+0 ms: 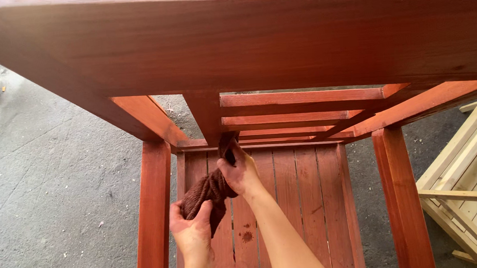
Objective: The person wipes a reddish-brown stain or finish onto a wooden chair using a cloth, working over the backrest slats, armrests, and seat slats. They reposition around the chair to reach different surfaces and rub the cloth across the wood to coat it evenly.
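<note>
Brown cloth (pixel 209 193), lower centre of frame: both hands are gripping it. Left hand (pixel 191 228) is closing round its lower end; right hand (pixel 241 172) is pressing its upper end against the red-stained wooden chair (pixel 299 46)

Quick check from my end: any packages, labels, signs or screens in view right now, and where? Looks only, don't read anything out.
None in view: no package, label, sign or screen.
What shows instead:
Red-stained wooden frame, filling the top and centre.
Brown rag, held by both the left hand and the right hand, low centre.
Unstained pale wooden frame, at the right edge.
Grey concrete floor, left.
</note>
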Action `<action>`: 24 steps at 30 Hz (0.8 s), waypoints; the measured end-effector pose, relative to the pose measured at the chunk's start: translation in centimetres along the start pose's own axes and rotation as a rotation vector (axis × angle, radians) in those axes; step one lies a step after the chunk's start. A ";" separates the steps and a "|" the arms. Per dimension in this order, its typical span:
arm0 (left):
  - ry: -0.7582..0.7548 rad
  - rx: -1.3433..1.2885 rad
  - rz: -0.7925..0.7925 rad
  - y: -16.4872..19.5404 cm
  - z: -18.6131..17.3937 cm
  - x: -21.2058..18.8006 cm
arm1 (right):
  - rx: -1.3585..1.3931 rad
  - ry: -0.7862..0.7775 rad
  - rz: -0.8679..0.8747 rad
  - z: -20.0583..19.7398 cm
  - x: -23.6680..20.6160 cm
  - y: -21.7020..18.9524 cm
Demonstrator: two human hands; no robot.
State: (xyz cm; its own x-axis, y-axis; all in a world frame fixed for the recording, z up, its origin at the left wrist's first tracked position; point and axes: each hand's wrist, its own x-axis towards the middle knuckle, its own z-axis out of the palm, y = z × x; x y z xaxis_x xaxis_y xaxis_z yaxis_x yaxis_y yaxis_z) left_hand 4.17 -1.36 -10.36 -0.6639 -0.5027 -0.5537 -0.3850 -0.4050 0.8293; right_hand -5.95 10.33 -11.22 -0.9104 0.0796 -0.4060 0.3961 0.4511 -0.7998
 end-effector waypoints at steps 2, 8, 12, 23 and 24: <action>-0.007 0.164 -0.002 -0.5 0.9 0.0 | -0.373 0.012 -0.035 -1.0 -0.1 -0.2; -0.115 0.236 -0.068 -3.6 5.9 -2.0 | -0.784 -0.019 0.125 -5.5 0.2 0.9; -0.318 0.114 -0.237 -5.0 9.4 -4.0 | -0.764 0.095 0.255 -10.9 -0.7 4.2; -0.383 0.347 -0.163 -6.0 14.3 -8.2 | -0.932 0.142 0.535 -16.8 -2.5 4.1; -0.400 0.279 -0.192 -5.8 14.1 -8.2 | -0.945 0.133 0.553 -16.7 -2.3 4.0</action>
State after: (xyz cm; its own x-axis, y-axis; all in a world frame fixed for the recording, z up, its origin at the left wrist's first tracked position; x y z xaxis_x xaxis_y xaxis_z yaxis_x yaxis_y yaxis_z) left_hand 2.80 15.91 -9.61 -0.7365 -0.0867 -0.6709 -0.6437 -0.2153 0.7344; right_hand -4.30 26.77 -6.14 -0.6637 0.5496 -0.5075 0.5533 0.8172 0.1614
